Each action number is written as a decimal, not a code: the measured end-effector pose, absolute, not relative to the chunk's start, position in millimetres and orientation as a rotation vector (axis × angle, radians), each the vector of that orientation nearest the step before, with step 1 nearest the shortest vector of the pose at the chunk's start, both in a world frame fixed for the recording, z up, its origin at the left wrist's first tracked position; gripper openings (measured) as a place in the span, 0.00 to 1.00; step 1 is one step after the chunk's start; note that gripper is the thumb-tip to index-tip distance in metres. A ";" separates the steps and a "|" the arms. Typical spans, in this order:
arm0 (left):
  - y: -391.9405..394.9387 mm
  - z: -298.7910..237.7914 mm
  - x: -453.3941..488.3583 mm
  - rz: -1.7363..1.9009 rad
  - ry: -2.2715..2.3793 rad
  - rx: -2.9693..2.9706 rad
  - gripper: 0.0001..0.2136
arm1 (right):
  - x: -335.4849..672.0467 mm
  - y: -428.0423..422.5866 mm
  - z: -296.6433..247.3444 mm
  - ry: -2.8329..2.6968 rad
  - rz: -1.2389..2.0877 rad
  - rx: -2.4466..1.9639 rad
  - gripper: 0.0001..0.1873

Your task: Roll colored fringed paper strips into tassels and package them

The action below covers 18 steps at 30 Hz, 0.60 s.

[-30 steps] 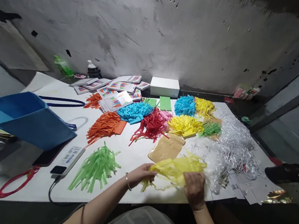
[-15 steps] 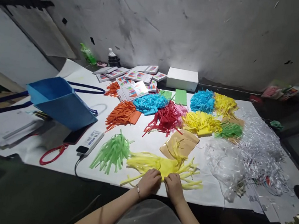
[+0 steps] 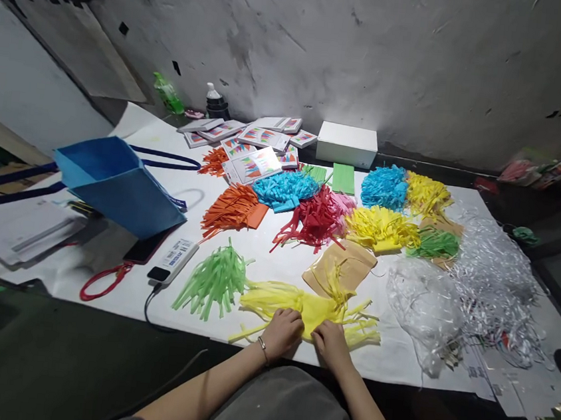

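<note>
A yellow tissue-paper tassel (image 3: 314, 306) lies spread at the table's front, its fringes fanning out to both sides and its uncut band in the middle. My left hand (image 3: 283, 332) has its fingers curled on the near edge of that band, left of centre. On the right part of the same edge, my right hand (image 3: 331, 342) is closed in a pinch. The fingertips are partly hidden. Left of the yellow paper lies a light green tassel (image 3: 217, 280), and behind it rests a tan envelope-like packet (image 3: 349, 265).
Orange (image 3: 233, 210), blue (image 3: 285, 190), red (image 3: 316, 217) and yellow tassel bundles (image 3: 381, 228) lie farther back. Clear plastic bags (image 3: 421, 302) and silvery strands (image 3: 494, 272) cover the right side. At left stand a blue bag (image 3: 117, 183) and a white power bank (image 3: 173, 262).
My hands have moved slightly apart along the near edge of the yellow tassel, showing more of the band between them. The camera view has shifted a little.
</note>
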<state>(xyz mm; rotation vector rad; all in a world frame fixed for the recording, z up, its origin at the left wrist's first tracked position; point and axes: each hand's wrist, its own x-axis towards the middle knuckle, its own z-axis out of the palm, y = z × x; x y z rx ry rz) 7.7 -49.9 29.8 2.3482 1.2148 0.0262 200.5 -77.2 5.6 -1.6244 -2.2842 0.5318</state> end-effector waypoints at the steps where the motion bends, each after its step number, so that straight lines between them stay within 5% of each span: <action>1: -49.8 29.6 8.0 0.028 1.217 2.349 0.06 | 200.8 -78.3 7.2 -2.293 0.529 -1.607 0.04; 18: -41.4 28.2 8.6 0.049 1.264 2.443 0.08 | 196.4 -65.5 3.6 -2.293 0.352 -1.465 0.09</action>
